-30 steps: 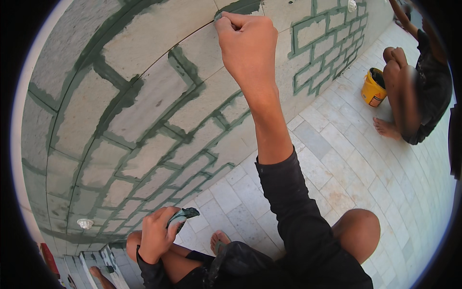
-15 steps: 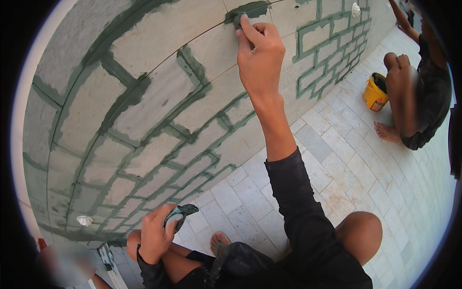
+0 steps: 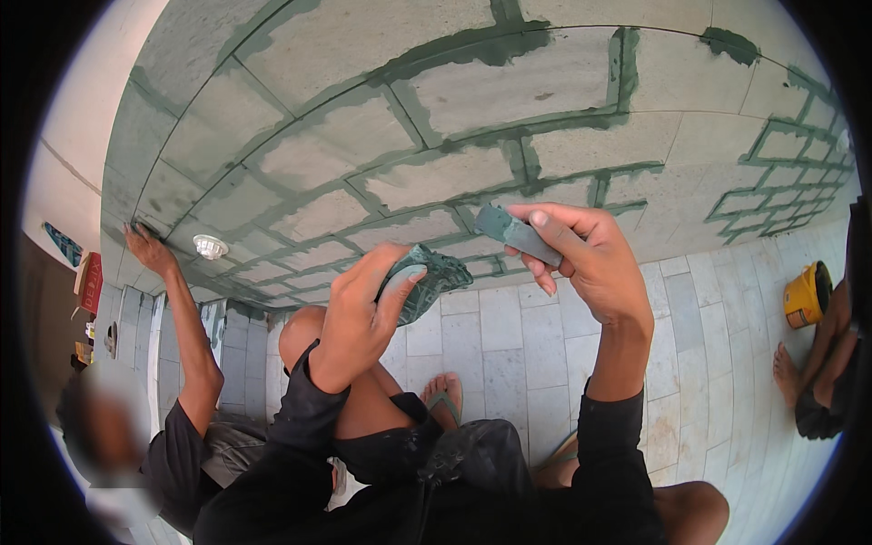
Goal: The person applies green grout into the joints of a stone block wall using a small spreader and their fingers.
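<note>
My left hand (image 3: 359, 313) is closed around a lump of dark green grout (image 3: 427, 282), which looks wrapped in crumpled plastic. Just to its right, my right hand (image 3: 604, 263) pinches a small flat grey spreader (image 3: 525, 238) between thumb and fingers. Green paste coats the spreader's left end. Both hands are held in front of the tiled wall (image 3: 509, 95), with a small gap between the spreader and the lump. Green grout lines many tile joints and smears over the tile edges; some joints towards the upper right are bare.
At the left, a co-worker's hand (image 3: 150, 250) touches the wall near a round white fitting (image 3: 210, 246). A yellow bucket (image 3: 803, 304) stands on the tiled floor (image 3: 554, 341) at the right, beside another person's legs (image 3: 822, 363). A red box (image 3: 89, 283) is at the far left.
My right hand has come down from the upper wall, bringing the spreader close to the lump. My left hand has risen. The view has turned left, showing more of the left co-worker.
</note>
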{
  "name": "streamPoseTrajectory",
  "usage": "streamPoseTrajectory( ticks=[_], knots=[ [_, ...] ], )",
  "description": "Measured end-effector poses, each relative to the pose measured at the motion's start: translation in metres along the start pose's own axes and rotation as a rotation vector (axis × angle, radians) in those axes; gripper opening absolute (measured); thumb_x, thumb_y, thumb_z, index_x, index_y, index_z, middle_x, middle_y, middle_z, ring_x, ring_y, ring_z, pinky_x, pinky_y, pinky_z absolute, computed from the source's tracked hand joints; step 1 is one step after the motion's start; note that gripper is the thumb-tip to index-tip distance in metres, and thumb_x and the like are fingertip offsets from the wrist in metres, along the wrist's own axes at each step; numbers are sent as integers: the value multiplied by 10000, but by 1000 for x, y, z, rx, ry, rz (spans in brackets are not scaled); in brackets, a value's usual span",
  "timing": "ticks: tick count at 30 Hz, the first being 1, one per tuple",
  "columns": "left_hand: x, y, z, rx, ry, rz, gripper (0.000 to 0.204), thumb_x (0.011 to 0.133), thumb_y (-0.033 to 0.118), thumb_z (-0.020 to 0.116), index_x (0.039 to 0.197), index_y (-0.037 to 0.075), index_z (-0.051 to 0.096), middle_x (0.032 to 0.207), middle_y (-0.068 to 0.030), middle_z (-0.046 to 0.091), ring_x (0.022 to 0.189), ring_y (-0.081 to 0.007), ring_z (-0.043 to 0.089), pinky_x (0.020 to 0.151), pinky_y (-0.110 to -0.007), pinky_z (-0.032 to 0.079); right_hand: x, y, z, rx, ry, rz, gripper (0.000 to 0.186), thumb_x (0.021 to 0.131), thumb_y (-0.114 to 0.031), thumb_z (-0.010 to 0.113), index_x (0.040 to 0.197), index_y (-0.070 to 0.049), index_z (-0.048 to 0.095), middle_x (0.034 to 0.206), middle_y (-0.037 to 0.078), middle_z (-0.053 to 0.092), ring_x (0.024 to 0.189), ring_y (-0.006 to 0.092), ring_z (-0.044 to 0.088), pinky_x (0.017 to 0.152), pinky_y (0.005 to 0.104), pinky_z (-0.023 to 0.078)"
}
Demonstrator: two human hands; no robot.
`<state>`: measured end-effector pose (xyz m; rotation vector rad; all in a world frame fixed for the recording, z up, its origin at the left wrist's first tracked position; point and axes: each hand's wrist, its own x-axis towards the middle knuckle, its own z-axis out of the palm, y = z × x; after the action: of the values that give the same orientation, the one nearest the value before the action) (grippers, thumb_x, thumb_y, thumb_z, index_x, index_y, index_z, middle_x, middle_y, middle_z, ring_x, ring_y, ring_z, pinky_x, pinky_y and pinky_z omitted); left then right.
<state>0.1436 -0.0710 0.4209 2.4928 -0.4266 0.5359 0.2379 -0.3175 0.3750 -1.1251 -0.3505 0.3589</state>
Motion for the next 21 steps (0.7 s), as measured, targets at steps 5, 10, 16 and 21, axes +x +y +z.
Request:
streamPoseTrajectory(
  ticks=[5,10,16,21],
  knots=[
    [0,-4,1,46,16,-2,211,937,0,727,1140,-16,673,1021,-186,707,887,-424,685,753,-399,563,5,5,9,41,-112,67,374,1102,-234,613,1274,79,721,905,120,735,680,113,586,586,266,497],
    [-2,-10,-1,66,15,40,247,897,-6,758,1133,4,687,1021,-171,714,894,-410,696,735,-403,569,6,1,12,-31,-140,85,346,1090,-219,619,1215,77,747,850,104,728,626,98,556,557,251,457],
    [-2,-14,-3,128,20,102,284,841,-19,777,1112,4,696,1016,-164,720,909,-400,705,737,-412,570,6,5,12,-133,-165,152,307,1072,-215,637,1145,45,783,727,36,668,583,54,509,516,215,381],
    [-1,-12,-2,165,27,158,306,806,-38,779,1098,6,703,989,-155,726,905,-381,718,727,-406,571,8,10,15,-199,-128,126,279,1076,-184,636,1149,40,784,744,36,680,583,28,503,496,190,365]
  ],
)
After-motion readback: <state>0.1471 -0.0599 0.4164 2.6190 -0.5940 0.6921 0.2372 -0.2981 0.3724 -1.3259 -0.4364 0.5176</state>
